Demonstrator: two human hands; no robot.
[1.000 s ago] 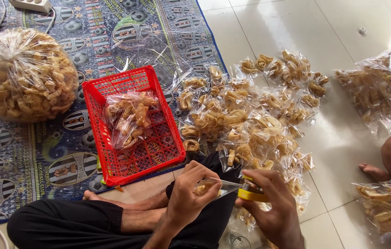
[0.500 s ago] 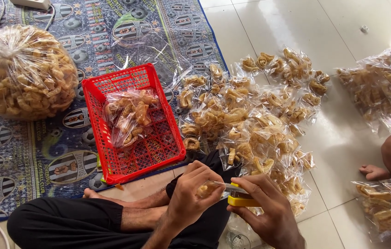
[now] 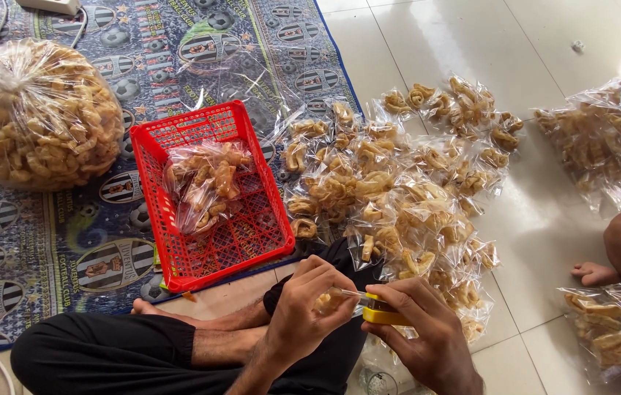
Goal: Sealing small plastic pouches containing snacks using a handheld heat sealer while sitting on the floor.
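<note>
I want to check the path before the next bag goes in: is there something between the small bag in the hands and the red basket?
Nothing visible blocks it. The left hand and right hand hold the small bag and a yellow stapler just below the red basket; only the person's crossed legs lie under that gap.

We find bare tile floor along the far edge; snack packets and red basket block nearer ground.

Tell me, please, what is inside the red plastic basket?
The red basket holds one clear bag of fried snacks; whatever lies beneath that bag is hidden.
</note>
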